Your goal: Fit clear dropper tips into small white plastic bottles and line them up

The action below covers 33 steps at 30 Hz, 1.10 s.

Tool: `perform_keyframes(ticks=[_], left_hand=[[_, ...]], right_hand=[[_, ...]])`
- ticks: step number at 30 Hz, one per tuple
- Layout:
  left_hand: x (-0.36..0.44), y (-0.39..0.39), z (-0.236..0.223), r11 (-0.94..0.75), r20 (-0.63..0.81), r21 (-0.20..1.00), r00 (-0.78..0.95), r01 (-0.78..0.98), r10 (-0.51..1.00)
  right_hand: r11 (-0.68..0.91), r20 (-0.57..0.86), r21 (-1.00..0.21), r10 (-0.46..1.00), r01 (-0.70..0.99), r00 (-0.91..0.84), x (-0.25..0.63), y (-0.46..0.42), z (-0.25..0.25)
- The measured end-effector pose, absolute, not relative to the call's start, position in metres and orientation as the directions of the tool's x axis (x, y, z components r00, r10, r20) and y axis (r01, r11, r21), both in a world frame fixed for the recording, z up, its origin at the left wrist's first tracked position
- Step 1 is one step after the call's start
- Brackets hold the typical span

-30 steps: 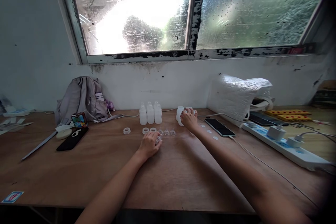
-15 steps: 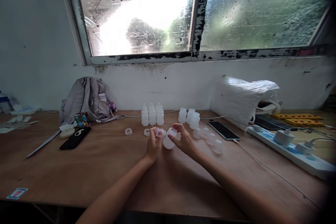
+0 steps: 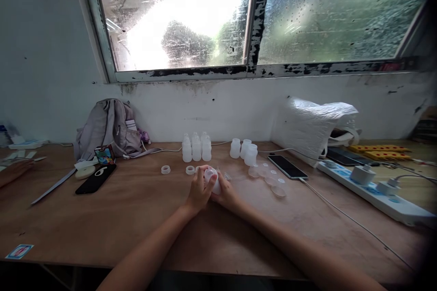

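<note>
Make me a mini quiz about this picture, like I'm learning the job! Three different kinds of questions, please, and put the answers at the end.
1. True or false: the left hand and right hand are at opposite ends of the table.

2. Pick one. Where is the grey backpack?
A) On the windowsill
B) On the table, by the wall
C) In a hand

3. Count: how many wide-necked bottles without pointed tops stand just left of the phone at the right?

Key:
1. False; they meet around one white bottle.
2. B
3. Three
</note>
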State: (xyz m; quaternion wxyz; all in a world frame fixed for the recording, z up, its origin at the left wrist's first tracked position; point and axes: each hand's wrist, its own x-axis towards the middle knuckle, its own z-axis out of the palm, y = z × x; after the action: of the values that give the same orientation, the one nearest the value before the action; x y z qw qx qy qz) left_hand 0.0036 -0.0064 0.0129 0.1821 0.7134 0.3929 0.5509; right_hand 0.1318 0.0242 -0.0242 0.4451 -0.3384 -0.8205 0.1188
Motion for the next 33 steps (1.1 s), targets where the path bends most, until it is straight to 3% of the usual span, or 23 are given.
perform_keyframes(ticks=[4,15,25,33], left_hand=[[0.003,-0.009,0.018,-0.639,0.676,0.656,0.063,0.401,0.734],[0.002,0.001,0.017,-0.622,0.632,0.705,0.095,0.340,0.769],[-0.001,0.000,0.020,-0.710,0.701,0.585,0.196,0.393,0.686],[0.004,0.012,0.008,-0.596,0.580,0.780,0.134,0.192,0.803]], right_hand=[[0.737,0.639,-0.486,0.666,0.469,-0.385,0.131,0.022,-0.025],[0.727,0.618,-0.561,0.686,0.395,-0.385,0.136,0.021,-0.022],[0.708,0.607,-0.561,0.704,0.429,-0.368,0.138,0.022,-0.025],[0.705,0.594,-0.596,0.709,0.384,-0.380,0.138,0.019,-0.018]])
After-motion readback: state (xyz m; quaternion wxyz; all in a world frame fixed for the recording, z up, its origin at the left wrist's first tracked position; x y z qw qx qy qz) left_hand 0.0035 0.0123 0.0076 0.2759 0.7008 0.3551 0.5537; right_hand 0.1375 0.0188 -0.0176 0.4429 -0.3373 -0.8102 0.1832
